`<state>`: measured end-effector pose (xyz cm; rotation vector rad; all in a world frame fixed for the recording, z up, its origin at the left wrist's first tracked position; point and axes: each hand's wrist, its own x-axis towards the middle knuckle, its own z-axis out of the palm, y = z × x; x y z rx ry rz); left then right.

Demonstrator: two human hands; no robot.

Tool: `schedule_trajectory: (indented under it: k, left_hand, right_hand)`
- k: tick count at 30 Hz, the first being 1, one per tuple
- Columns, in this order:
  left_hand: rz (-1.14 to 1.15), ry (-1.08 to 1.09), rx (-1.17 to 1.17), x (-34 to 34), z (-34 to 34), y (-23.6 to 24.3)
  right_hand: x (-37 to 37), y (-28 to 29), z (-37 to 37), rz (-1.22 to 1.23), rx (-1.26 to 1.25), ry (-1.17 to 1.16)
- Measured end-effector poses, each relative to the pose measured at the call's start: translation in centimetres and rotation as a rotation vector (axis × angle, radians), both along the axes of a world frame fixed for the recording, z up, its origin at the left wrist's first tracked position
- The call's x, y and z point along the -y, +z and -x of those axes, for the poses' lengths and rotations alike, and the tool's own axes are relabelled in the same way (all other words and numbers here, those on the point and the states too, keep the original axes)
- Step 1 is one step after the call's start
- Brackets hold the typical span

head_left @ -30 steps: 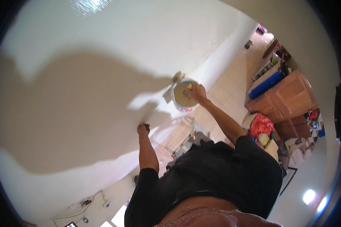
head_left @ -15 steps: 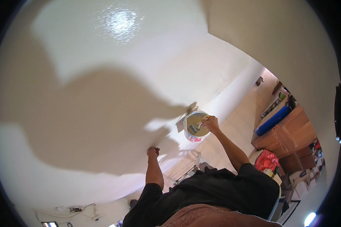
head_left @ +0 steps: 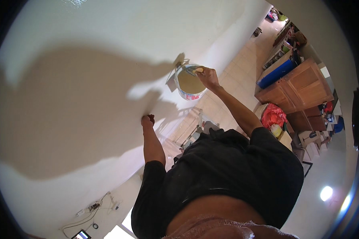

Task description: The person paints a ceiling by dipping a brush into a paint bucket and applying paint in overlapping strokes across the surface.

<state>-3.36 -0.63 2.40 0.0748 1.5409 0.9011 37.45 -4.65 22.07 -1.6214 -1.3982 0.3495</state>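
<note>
My right hand [head_left: 208, 78] is closed around the handle of a paintbrush [head_left: 191, 70]. Its bristle end lies at the far rim of a white bucket [head_left: 180, 92] that has red markings and pale yellowish paint [head_left: 190, 83] inside. The bucket stands beside the pale wall [head_left: 87, 107], high off the floor; what supports it is largely hidden. Lower and to the left, my left hand [head_left: 148, 120] is curled into a fist at the wall, with the inside of its fingers out of sight. A flat grey piece [head_left: 170, 84] shows beside the bucket.
A ladder-like frame [head_left: 189, 137] is partly visible below the bucket, above the tiled floor [head_left: 231, 73]. At right are a wooden cabinet [head_left: 295, 87], a blue panel [head_left: 278, 73] and a red plastic bag [head_left: 273, 115]. Cables [head_left: 93, 211] hang on the wall at lower left.
The paintbrush has gone from over the middle of the paint to the bucket's far rim. My view has tilted, so the bucket and both hands appear higher and further left.
</note>
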Motion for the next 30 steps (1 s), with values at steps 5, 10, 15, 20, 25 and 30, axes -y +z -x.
schedule_trajectory:
  k: [5, 10, 15, 20, 25, 30]
  left_hand:
    - [0.059, 0.051, -0.072, 0.2, -1.6, 1.5]
    - [-0.088, 0.060, 0.062, 1.1, 1.7, -1.4]
    - [0.033, 0.157, 0.041, -0.1, -0.9, 0.2]
    - [-0.106, 0.159, 0.019, 0.7, -0.1, -2.3]
    - [-0.090, 0.172, -0.027, 0.5, 0.3, -4.1]
    - [-0.232, -0.046, -0.208, 1.4, -1.3, -2.9]
  right_hand:
    - [1.0, 0.3, -0.2, 0.339, -0.177, -0.048]
    - [-0.3, -1.7, 0.8, 0.420, -0.253, 0.130]
    - [0.1, -1.8, -0.4, 0.192, -0.147, 0.088]
    - [-0.3, -0.4, 0.0, 0.026, 0.000, 0.204]
    - [-0.3, -0.4, 0.8, 0.048, -0.111, 0.141]
    - [0.4, -2.3, 0.8, 0.237, -0.698, 0.120]
